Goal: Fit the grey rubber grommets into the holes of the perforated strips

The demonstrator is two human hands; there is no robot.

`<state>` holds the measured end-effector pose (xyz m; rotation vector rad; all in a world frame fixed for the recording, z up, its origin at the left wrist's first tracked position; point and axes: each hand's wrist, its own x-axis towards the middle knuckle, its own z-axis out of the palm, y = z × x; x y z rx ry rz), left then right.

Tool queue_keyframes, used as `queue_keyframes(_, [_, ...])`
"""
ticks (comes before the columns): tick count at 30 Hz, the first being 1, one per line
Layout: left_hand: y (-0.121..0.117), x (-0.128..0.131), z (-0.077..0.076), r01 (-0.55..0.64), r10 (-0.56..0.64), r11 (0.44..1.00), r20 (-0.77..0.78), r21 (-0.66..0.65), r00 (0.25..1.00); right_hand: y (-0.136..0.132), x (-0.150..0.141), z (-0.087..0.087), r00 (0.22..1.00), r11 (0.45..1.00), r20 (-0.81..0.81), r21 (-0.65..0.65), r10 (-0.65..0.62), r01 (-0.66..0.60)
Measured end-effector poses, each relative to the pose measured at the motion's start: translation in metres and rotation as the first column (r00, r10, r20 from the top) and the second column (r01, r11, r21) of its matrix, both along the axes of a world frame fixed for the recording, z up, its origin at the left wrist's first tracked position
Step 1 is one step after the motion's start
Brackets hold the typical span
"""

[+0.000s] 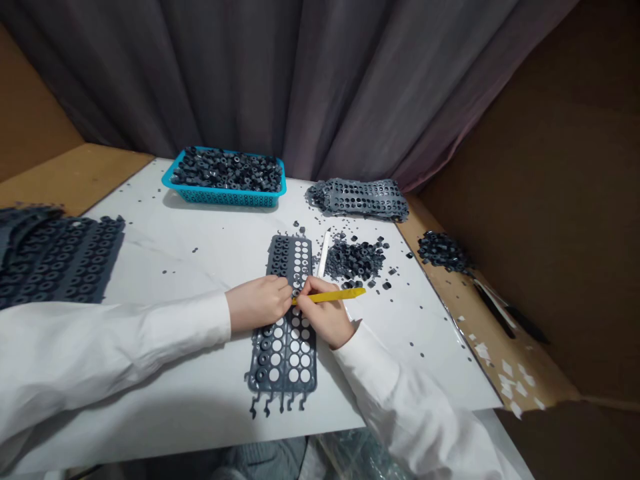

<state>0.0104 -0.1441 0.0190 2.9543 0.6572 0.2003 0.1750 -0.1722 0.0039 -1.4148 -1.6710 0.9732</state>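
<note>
A dark grey rubber sheet (289, 350) lies lengthwise before me on the white table. Its rows of round holes show white in many places, and dark rings fill others, mostly along its left side. My right hand (325, 313) grips a slim yellow pen-like tool (340, 295), its near end low over the middle of the sheet. Right beside that end, my left hand (263, 301) rests on the sheet with fingers curled together; whatever they pinch is hidden. A white stick (324, 253) lies just beyond my right hand, next to a heap of small dark pieces (357, 260).
A turquoise basket (225, 195) full of dark rings stands at the back. Stacked perforated sheets (367, 199) lie right of it, and ring-filled sheets (65, 260) at the left. Another dark pile (443, 251) and white scraps (507, 380) lie on cardboard at the right.
</note>
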Motion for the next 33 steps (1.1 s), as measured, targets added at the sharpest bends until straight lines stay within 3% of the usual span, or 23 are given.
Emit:
queue_keyframes(3, [0.002,-0.006,-0.008,0.014,-0.012,0.999,0.056,-0.037,0.998,0.001,0.0,0.001,1.0,1.0,0.01,-0.008,0.004,-0.004])
queue_keyframes(5, [0.008,-0.01,-0.007,-0.018,0.041,0.987,0.144,-0.158,0.989,0.001,0.0,0.001,1.0,1.0,0.015,-0.01,-0.001,0.001])
queue_keyframes(8, [0.021,-0.017,0.006,-0.157,0.297,0.9,0.308,-0.408,0.904,0.001,-0.001,0.0,1.0,1.0,-0.006,-0.028,-0.012,0.012])
queue_keyframes(10, [0.03,-0.022,0.018,-0.225,0.518,0.767,0.372,-0.601,0.77,0.001,0.0,0.0,0.999,0.998,-0.047,-0.06,-0.009,0.006])
queue_keyframes(12, [0.036,-0.024,0.028,-0.192,0.658,0.59,0.329,-0.784,0.677,0.003,0.0,0.0,0.993,0.995,-0.12,-0.102,-0.015,0.003])
queue_keyframes(16, [0.04,-0.018,0.028,-0.048,0.742,0.209,0.126,-0.977,0.659,0.009,0.001,0.002,0.962,0.991,-0.258,-0.123,-0.091,0.06])
queue_keyframes(17, [0.04,-0.015,0.025,-0.024,0.758,0.151,0.101,-0.988,0.644,0.011,0.001,0.002,0.961,0.99,-0.258,-0.122,-0.099,0.069])
queue_keyframes(19, [0.041,-0.009,0.018,0.001,0.767,0.116,0.09,-0.993,0.636,0.015,0.0,0.002,0.971,0.99,-0.22,-0.129,-0.089,0.062])
queue_keyframes(21, [0.042,-0.007,0.013,-0.014,0.713,0.168,0.112,-0.986,0.692,0.019,-0.002,0.002,0.984,0.99,-0.165,-0.132,-0.07,0.049])
queue_keyframes(22, [0.042,-0.006,0.011,-0.036,0.656,0.227,0.125,-0.973,0.745,0.021,-0.003,0.003,0.989,0.991,-0.135,-0.126,-0.059,0.042])
queue_keyframes(23, [0.042,-0.006,0.01,-0.063,0.585,0.312,0.139,-0.948,0.799,0.023,-0.004,0.004,0.993,0.993,-0.105,-0.116,-0.044,0.032])
queue_keyframes(26, [0.039,-0.007,0.007,-0.113,0.374,0.662,0.196,-0.741,0.907,0.028,-0.007,0.008,0.999,0.995,-0.032,-0.091,0.037,-0.039])
queue_keyframes(28, [0.035,-0.007,0.005,-0.101,0.267,0.822,0.223,-0.56,0.937,0.03,-0.008,0.01,0.997,0.993,-0.018,-0.081,0.081,-0.082])
queue_keyframes(30, [0.033,-0.008,0.003,-0.087,0.206,0.876,0.205,-0.473,0.957,0.029,-0.008,0.011,0.997,0.994,-0.025,-0.079,0.073,-0.075])
queue_keyframes(33, [0.033,-0.009,0.0,-0.108,0.207,0.874,0.163,-0.473,0.965,0.026,-0.007,0.011,0.999,0.995,-0.016,-0.095,0.039,-0.04])
